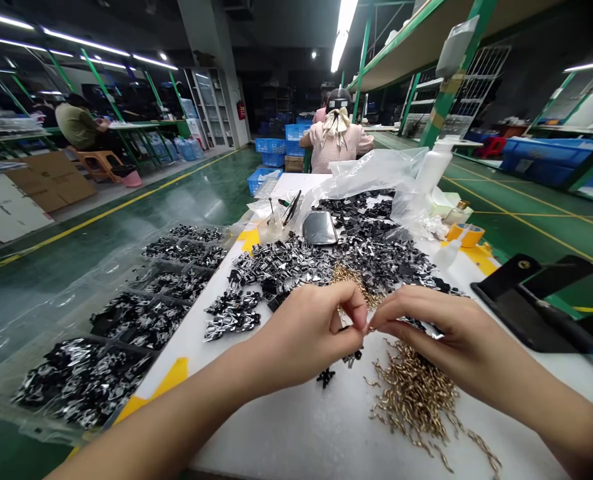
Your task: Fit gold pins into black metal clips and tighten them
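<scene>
Fingertip to fingertip, my left hand (pixel 311 330) and my right hand (pixel 433 327) meet over the middle of the white table, both closed in a pinch. Whatever is between the fingertips is too small and covered to name. Under my right hand lies a heap of small, bent, gold-coloured metal pieces (pixel 413 393). More gold-coloured pieces (pixel 353 277) lie beyond my fingers. Behind both hands spreads a large pile of small black-and-silver parts (pixel 291 263). A small black part (pixel 325 378) lies on the table just below my left hand.
At left stands a compartmented clear plastic box (pixel 41 427) of black-and-silver parts. A black metal fixture (pixel 516 307) stands at right. Farther back are a dark shallow tray (pixel 320 228), clear plastic bags (pixel 376 170), a white bottle (pixel 433 167) and an orange tape roll (pixel 469 235). A person (pixel 339 140) sits ahead.
</scene>
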### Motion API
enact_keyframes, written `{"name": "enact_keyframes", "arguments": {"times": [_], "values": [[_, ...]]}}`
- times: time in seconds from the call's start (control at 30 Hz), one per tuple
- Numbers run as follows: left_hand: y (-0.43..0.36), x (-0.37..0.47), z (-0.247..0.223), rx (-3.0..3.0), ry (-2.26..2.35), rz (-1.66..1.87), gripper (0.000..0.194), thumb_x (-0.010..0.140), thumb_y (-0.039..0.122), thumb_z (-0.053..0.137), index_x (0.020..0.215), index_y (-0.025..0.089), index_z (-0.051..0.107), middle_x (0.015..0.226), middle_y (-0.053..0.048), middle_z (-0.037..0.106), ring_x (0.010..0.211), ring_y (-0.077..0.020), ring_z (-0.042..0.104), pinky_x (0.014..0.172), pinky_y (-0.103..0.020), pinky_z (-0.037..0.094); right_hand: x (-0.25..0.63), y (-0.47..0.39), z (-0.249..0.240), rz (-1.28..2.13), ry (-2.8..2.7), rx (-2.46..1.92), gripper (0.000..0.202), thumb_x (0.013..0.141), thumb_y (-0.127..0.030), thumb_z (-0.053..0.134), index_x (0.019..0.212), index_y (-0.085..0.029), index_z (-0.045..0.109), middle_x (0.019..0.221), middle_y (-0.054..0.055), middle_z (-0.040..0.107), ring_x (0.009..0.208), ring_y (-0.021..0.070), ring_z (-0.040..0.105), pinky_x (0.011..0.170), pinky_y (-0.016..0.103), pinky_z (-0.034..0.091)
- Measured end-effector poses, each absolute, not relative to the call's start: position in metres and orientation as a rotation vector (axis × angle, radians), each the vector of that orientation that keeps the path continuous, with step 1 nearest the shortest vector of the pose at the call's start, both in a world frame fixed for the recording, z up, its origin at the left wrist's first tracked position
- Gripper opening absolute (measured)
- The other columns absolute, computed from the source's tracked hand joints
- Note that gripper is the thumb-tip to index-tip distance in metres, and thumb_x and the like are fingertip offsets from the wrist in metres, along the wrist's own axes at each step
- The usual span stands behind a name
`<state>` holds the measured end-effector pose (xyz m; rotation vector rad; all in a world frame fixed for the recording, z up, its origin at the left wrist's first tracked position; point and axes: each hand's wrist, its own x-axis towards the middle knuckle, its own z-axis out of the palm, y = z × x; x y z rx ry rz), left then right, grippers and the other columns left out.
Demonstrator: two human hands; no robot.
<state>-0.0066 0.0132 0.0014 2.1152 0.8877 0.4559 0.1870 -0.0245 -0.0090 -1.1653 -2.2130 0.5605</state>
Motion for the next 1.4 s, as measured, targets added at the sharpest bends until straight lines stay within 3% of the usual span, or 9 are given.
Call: {"name": "enact_keyframes", "arguments": {"times": [0.33,0.57,0.93,1.2,1.4], "values": [[0.007,-0.005,0.004,1.937,0.838,0.565,0.024,0.073,0.013,0.049,0.063,0.02,0.028,0.068,0.002,0.055,0.06,-0.01,0.047,0.052,-0.022,0.033,0.186,-0.025,-0.007,0.574,-2.195,-1.108,0.014,0.089,-0.02,0.045,0.088,-0.023,0.059,0.085,0.002,0.062,0.081,0.0134,0.057,0.069,0.026,0.044],[0.013,-0.007,0.009,1.607,0.735,0.439,0.024,0.076,0.021,0.051,0.067,0.02,0.029,0.074,0.001,0.054,0.052,-0.006,0.042,0.044,-0.018,0.032,0.191,-0.03,0.001,0.729,-2.106,-1.147,0.011,0.087,-0.02,0.05,0.085,-0.025,0.06,0.085,-0.001,0.063,0.08,0.0118,0.057,0.07,0.024,0.043],[0.007,-0.002,0.005,1.411,0.619,0.192,0.022,0.074,0.014,0.054,0.068,0.019,0.034,0.081,-0.004,0.062,0.065,-0.0087,0.054,0.045,-0.015,0.041,0.205,-0.022,-0.005,0.834,-1.794,-1.139,0.005,0.081,-0.028,0.061,0.084,-0.027,0.064,0.082,0.0,0.061,0.077,0.0136,0.055,0.061,0.021,0.043],[-0.004,0.002,-0.004,1.388,0.528,0.032,0.023,0.067,0.005,0.055,0.068,0.019,0.037,0.074,0.0,0.061,0.051,-0.0051,0.049,0.043,-0.014,0.039,0.202,-0.017,-0.01,0.897,-1.661,-1.195,0.008,0.079,-0.033,0.063,0.084,-0.027,0.064,0.079,-0.001,0.06,0.073,0.0108,0.053,0.057,0.019,0.04],[-0.009,0.005,-0.017,1.568,0.521,-0.073,0.019,0.067,0.023,0.069,0.072,0.018,0.051,0.066,0.002,0.057,0.048,-0.0068,0.051,0.048,-0.018,0.043,0.2,-0.015,-0.01,0.919,-1.672,-1.211,0.01,0.079,-0.033,0.063,0.084,-0.024,0.064,0.08,0.0,0.06,0.073,0.0108,0.054,0.063,0.02,0.042]]}}
